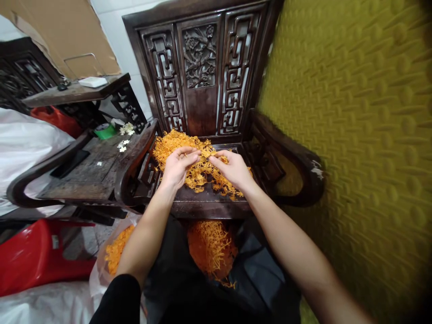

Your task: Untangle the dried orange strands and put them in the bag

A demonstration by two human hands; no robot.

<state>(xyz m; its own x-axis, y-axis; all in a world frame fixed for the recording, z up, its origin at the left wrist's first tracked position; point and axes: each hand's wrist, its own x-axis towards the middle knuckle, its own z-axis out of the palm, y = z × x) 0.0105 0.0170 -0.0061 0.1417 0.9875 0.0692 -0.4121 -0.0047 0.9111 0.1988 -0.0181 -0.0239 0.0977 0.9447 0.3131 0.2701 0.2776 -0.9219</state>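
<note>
Hands (177, 167) pinching orange pieces (206, 155), illegible white label (55, 241)

Black sleeve (119, 298), dark trousers (261, 267)

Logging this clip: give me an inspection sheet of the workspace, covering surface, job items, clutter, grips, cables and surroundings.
Surface: dark wooden seat, partly covered.
Job's things: heap of orange pieces on the seat; small orange piece between the hands; thin orange stalks below, in front of the seat.
Clutter: green tape roll and pale pieces on the wooden surface at left.
Grips: left hand and right hand, fingertips closed at the small orange piece.
Cables: nothing seen.
Surroundings: yellow-green textured panel at right; red plastic seat at lower left.
</note>
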